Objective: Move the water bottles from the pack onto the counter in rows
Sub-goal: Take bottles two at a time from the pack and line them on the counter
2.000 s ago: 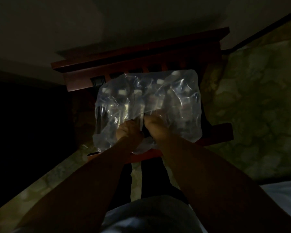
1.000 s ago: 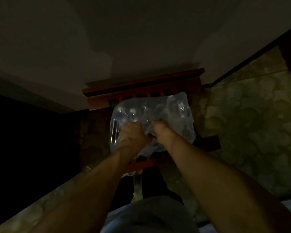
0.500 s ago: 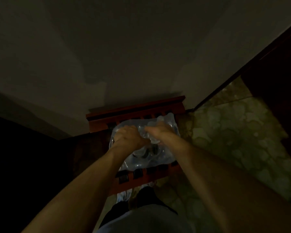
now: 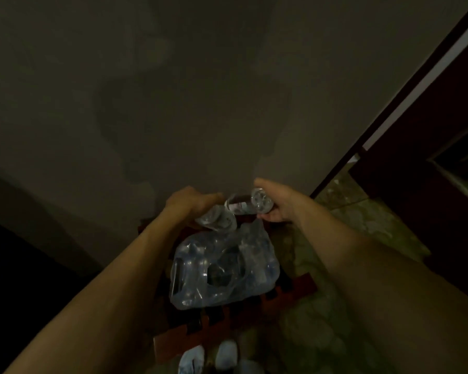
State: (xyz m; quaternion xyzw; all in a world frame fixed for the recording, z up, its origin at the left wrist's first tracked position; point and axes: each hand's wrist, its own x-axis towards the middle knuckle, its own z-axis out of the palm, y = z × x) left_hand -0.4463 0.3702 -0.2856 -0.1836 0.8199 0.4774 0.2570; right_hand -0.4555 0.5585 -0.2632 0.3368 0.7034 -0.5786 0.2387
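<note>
Holding one bottle apiece above the pack, the person looks to be at the very start of the unloading, as far as this dim head view lets me judge. Going left to right: the left hand, at about eleven o'clock from the middle of the pack, has its fingers curled round a clear plastic water bottle whose round end faces the camera, just above the pack's far edge. Beside it, at about one o'clock, the right hand clasps a second clear plastic water bottle lying roughly level, its base turned towards the lens; the two bottles sit just beside each other, whether touching I cannot tell. Below them, the crinkled clear shrink-wrapped pack of water bottles rests on a reddish-brown slatted wooden stand, its film torn open in a dark gap near the middle, with many bottles seemingly left inside, the count unreadable in the gloom. No counter shows anywhere here, so no row can be confirmed as begun; two bottles are lifted and carried, everything else appears yet to move. At six o'clock, pale shoes stand on the mottled greenish stone floor.
</note>
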